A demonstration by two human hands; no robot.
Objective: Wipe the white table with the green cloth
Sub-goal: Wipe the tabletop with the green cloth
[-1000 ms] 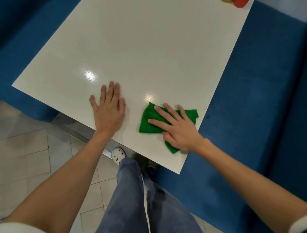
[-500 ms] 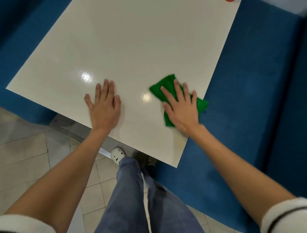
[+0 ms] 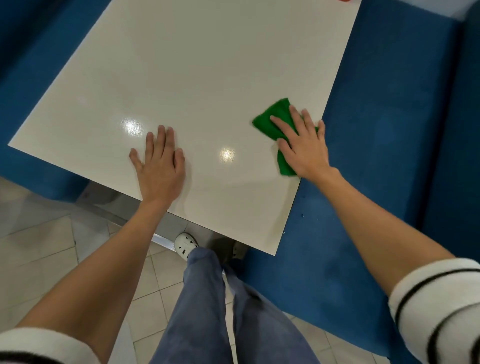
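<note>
The white table (image 3: pixel 202 78) is glossy and fills the upper middle of the view. A green cloth (image 3: pixel 271 118) lies flat on it close to the right edge. My right hand (image 3: pixel 301 145) presses down on the cloth with fingers spread, covering most of it. My left hand (image 3: pixel 159 166) rests flat on the bare tabletop near the front edge, palm down, fingers apart, holding nothing.
Blue upholstered seating (image 3: pixel 384 130) runs along the table's right side, and more blue seat (image 3: pixel 23 52) is on the left. A red object (image 3: pixel 345 0) peeks in at the table's far right corner. My legs and a white shoe (image 3: pixel 185 245) stand on tiled floor.
My right hand has slid the green cloth away from me and to the right, from the near front corner up along the table's right edge. My left hand has stayed flat in place.
</note>
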